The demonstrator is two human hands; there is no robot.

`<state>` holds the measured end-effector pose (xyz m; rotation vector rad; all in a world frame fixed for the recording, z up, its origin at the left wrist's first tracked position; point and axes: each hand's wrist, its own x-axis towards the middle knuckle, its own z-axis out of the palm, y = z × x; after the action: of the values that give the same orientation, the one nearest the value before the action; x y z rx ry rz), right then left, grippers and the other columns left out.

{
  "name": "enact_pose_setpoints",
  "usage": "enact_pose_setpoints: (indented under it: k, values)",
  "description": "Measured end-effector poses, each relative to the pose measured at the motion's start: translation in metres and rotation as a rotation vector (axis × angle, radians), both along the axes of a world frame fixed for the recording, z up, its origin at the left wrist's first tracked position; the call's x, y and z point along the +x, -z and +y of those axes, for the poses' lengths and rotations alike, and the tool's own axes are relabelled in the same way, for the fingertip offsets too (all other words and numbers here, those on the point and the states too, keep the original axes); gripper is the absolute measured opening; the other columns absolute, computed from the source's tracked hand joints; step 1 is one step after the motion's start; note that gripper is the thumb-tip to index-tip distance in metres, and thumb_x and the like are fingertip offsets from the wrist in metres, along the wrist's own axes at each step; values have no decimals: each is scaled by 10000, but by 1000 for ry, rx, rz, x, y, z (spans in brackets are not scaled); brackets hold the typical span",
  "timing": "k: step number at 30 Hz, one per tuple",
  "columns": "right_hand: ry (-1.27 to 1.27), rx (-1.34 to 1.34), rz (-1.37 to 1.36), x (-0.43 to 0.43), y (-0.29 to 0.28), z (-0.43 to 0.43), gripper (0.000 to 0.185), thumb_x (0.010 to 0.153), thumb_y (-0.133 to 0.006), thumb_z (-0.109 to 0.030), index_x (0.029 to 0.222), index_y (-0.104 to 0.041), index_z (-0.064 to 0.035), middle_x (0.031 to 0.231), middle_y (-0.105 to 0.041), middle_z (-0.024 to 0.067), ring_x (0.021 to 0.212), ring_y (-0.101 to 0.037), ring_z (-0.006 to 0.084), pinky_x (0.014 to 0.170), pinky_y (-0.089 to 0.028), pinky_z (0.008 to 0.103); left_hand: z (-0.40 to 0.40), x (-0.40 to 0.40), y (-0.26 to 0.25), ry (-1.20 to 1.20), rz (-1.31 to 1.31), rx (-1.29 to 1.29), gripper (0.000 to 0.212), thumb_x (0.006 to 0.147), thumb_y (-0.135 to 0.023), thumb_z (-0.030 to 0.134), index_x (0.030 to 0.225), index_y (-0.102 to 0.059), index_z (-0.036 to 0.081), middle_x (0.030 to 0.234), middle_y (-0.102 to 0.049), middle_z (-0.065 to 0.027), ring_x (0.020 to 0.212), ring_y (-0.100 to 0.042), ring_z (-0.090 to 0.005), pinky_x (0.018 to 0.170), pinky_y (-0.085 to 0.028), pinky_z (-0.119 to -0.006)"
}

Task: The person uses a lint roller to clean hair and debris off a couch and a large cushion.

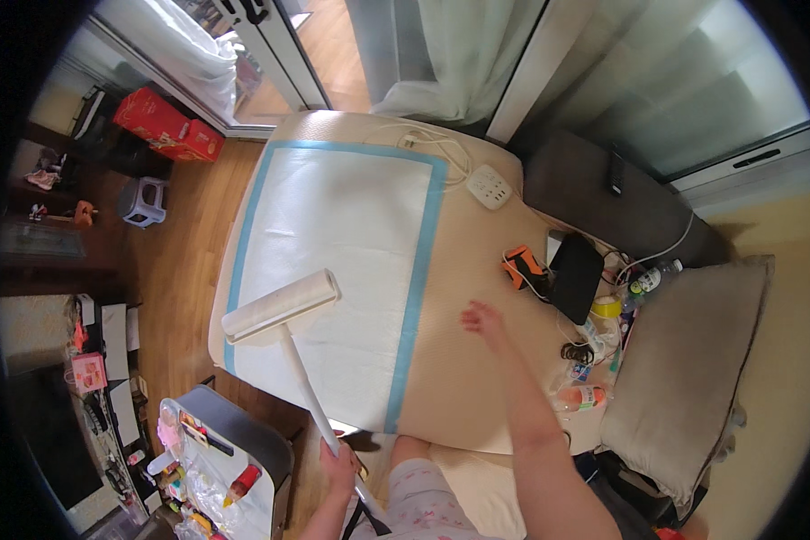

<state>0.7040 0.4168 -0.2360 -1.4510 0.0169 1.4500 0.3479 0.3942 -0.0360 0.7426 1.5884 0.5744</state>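
My left hand (339,464) is closed around the white handle of a long-handled lint roller (280,305). The roller's wide white head lies over the lower left part of a white pad with a blue border (351,223). That pad is spread on a beige-covered sofa seat (472,378). To the right of the pad, my right hand (482,322) is over the beige cover with its fingers partly spread, holding nothing. An orange and black device (523,266) with a white cable lies above and to the right of it, beside a black flat object (574,277).
A white power strip (489,187) lies near the far edge. Bottles, a yellow tape roll (606,307) and cables crowd beside a grey cushion (688,378). A cluttered small table (270,459) stands lower left; a plastic stool (145,202) and red boxes (169,128) stand farther off.
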Motion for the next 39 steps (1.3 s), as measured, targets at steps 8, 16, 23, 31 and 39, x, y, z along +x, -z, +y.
enact_pose_setpoints:
  k: [8, 16, 23, 31, 39]
  values:
    - [-55, -330, 139, -270, 74, -94, 345, 776, -508, -287, 1034, -512, -58, 910, -555, 80, 760, -530, 221, 701, -424, 307, -14, -36, -14, -118, 85, 32, 228, 733, -355, -23, 947, -376, 56, 494, -335, -18, 309, -295, -89, 279, -263, -228]
    - [-522, -167, 333, -298, 12, -3, 270, 743, -557, -257, 890, -542, -31, 828, -554, 76, 772, -529, 172, 723, -422, 318, -28, -76, -30, -384, 15, 109, 248, 722, -361, -40, 946, -367, 65, 571, -355, -14, 361, -330, -75, 311, -301, -218]
    - [31, 230, 623, -177, -26, 203, 142, 839, -410, -134, 894, -466, -16, 905, -545, 101, 833, -538, 212, 766, -460, 321, -11, -60, -35, -376, -4, 87, 230, 735, -346, -34, 947, -377, 51, 539, -365, -15, 350, -344, -71, 300, -288, -213]
    - [344, 457, 455, -32, -35, 309, 258, 842, -366, -134, 1010, -395, 60, 1021, -522, 177, 956, -509, 289, 823, -426, 392, 1, -40, -28, -324, 71, 53, 196, 754, -362, 2, 940, -399, 55, 467, -350, -8, 323, -317, -76, 295, -263, -213]
    - [395, 362, 173, 38, -32, 333, 292, 834, -431, -114, 1063, -422, 67, 1072, -504, 143, 1002, -474, 245, 869, -388, 344, 3, -44, -20, -410, 60, 5, 243, 733, -355, -19, 963, -380, 56, 458, -343, -2, 319, -308, -73, 296, -258, -212]
